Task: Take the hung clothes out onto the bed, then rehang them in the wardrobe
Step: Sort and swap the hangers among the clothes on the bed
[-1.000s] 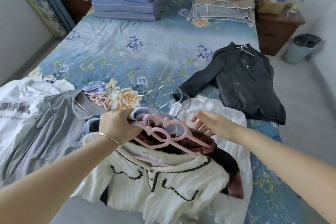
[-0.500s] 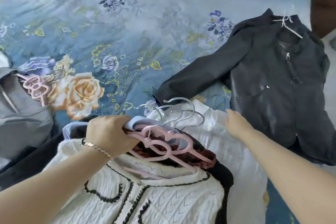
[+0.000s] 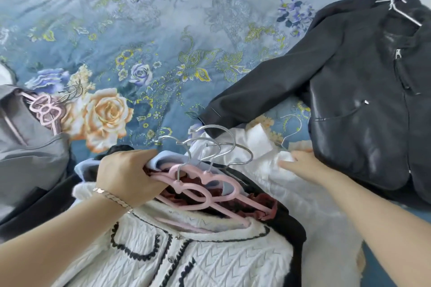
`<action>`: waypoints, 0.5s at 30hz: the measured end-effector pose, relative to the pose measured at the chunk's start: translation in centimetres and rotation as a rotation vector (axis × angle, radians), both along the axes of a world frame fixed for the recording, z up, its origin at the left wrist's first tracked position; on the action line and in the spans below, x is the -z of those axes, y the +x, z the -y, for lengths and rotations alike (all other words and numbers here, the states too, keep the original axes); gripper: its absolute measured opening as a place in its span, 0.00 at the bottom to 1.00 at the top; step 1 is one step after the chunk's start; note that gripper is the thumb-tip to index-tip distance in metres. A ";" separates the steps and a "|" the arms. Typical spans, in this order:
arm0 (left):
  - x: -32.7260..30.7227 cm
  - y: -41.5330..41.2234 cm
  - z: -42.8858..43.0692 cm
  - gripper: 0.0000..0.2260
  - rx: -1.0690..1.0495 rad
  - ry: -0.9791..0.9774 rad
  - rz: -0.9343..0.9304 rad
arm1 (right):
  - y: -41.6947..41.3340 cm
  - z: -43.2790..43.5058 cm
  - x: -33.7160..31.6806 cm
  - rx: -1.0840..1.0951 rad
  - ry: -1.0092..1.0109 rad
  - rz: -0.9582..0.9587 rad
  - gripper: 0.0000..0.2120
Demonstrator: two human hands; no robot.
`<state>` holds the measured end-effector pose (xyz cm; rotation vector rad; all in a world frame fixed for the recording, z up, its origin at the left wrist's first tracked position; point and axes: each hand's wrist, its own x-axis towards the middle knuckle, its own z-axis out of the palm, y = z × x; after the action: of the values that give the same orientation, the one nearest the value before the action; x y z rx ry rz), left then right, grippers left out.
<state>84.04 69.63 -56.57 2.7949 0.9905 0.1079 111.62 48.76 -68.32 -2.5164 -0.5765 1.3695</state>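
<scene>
Item: hanger bundle (image 3: 203,184), pink w/ metal hooks, clothes attached, lying on bed (image 3: 163,30).
L hand (image 3: 127,177): fingers curled tight round hanger necks; hooks point away from person.
R hand (image 3: 300,165): fingers nearly straight, resting on white shirt (image 3: 263,184). Its wire hook (image 3: 291,128) lies just beyond fingertips, beside black jacket (image 3: 363,100); R hand nearer.
Open bedspread beyond, upper left.

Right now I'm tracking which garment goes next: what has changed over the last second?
The right hand moved right, away from the pink hangers, and now rests on the white garment beside the black jacket. Nothing was let go. The left hand kept gripping the pink hangers; the clothes lie as before.
</scene>
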 end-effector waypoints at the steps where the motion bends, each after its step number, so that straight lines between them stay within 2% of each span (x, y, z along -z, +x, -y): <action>1: -0.4 -0.5 0.1 0.21 -0.006 0.003 0.015 | -0.6 0.6 -1.4 0.067 0.091 -0.067 0.11; 4: -2.0 -2.2 0.7 0.21 -0.038 0.004 0.034 | -3.1 2.1 -6.1 0.262 0.331 -0.127 0.13; 9: -6.4 -6.2 2.0 0.19 -0.062 -0.014 0.056 | -8.3 3.5 -14.2 0.216 0.467 -0.015 0.19; 13: -11.9 -10.0 2.6 0.18 -0.033 -0.003 0.134 | -12.1 3.9 -23.1 0.169 0.545 -0.008 0.10; 15: -15.2 -12.4 2.6 0.18 -0.034 0.012 0.203 | -14.0 4.8 -27.9 0.119 0.595 0.015 0.10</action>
<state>71.67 67.07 -41.38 2.7107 0.9905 0.3949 97.63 43.97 -40.44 -2.0414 -0.6993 0.9557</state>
